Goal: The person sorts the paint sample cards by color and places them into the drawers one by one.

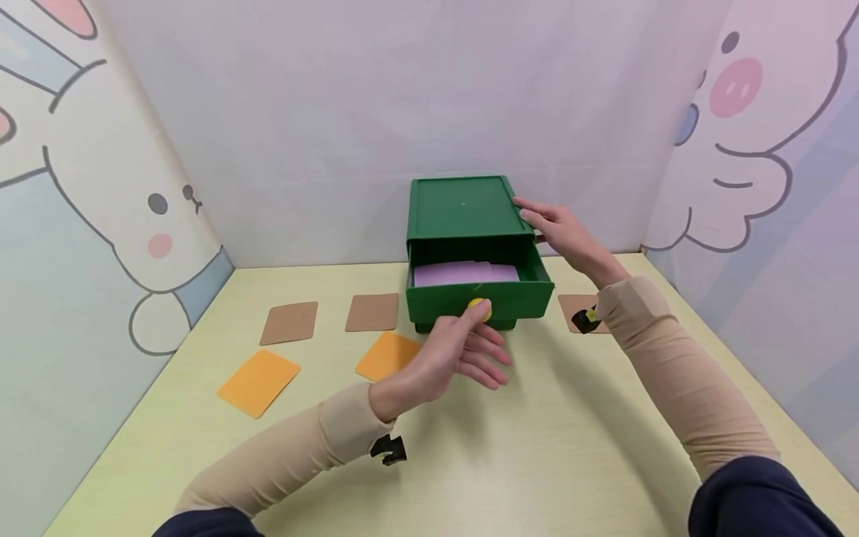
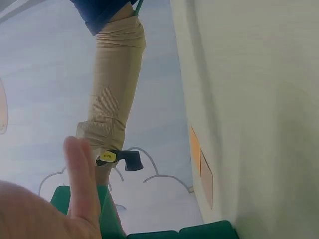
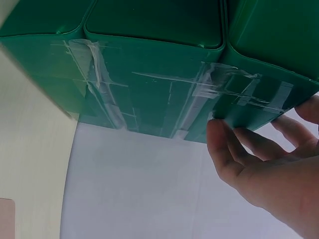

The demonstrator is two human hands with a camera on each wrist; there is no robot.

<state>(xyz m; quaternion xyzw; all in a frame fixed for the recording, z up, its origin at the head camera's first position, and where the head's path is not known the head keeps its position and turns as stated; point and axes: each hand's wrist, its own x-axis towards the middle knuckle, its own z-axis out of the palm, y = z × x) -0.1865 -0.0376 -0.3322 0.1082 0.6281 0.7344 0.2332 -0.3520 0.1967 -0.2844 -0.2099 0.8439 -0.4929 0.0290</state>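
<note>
A green drawer box (image 1: 463, 205) stands at the back of the table with its top drawer (image 1: 443, 302) pulled out. Lilac cards (image 1: 452, 274) lie inside that drawer. At the drawer's front, my left hand (image 1: 446, 354) touches the yellow knob (image 1: 478, 307) with its thumb; the other fingers stretch out below, free of the knob. My right hand (image 1: 567, 235) rests against the box's right side near its top edge. In the right wrist view, the fingers (image 3: 222, 149) touch the taped green side wall (image 3: 149, 94). The left wrist view shows the left hand only in part.
Left of the box lie two brown cards (image 1: 290, 323) and two orange cards (image 1: 259, 382), one partly behind the left hand. Another brown card (image 1: 573, 307) lies under the right wrist. A white wall (image 1: 322, 149) stands behind; patterned panels flank the table (image 1: 510, 455).
</note>
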